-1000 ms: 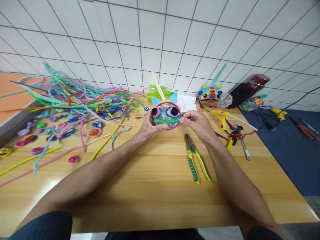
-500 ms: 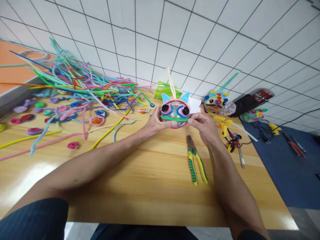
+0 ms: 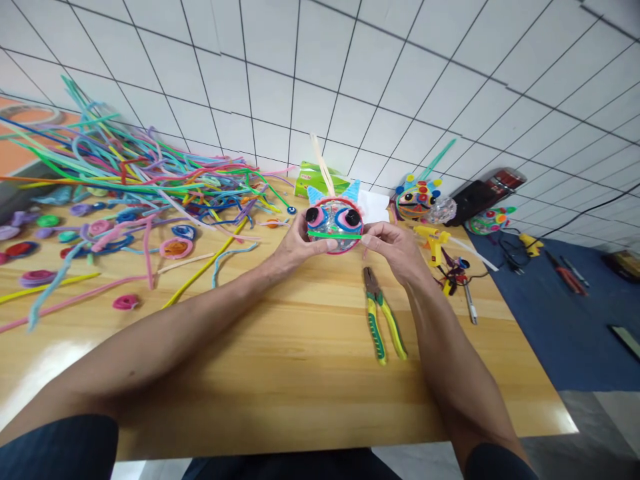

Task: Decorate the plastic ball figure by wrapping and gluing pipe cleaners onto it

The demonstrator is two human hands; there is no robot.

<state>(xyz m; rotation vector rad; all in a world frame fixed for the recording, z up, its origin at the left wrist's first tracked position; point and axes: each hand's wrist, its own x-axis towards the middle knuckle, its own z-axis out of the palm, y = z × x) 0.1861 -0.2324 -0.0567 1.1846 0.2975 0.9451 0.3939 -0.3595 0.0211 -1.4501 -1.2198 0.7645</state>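
Note:
A clear round ornament with blue pointed ears, black eyes ringed in pink and blue, and a red rim is held up over the wooden table. Its left side is gripped by my left hand, with the thumb along the bottom front. A green pipe cleaner runs across the front, below the eyes. At its right end my right hand pinches the green strip with thumb and forefinger. Pliers with green and yellow handles lie just below the right hand.
Many pipe cleaners are heaped at the back left, with coiled felt-like pieces before them. Behind the ornament is a green packet. On the right are a decorated ornament, a yellow glue gun and a white pen.
The whole view has shifted, so the table items and hands appear farther left. Both hands keep their hold on the ornament, and the green strip now looks straighter at its right end.

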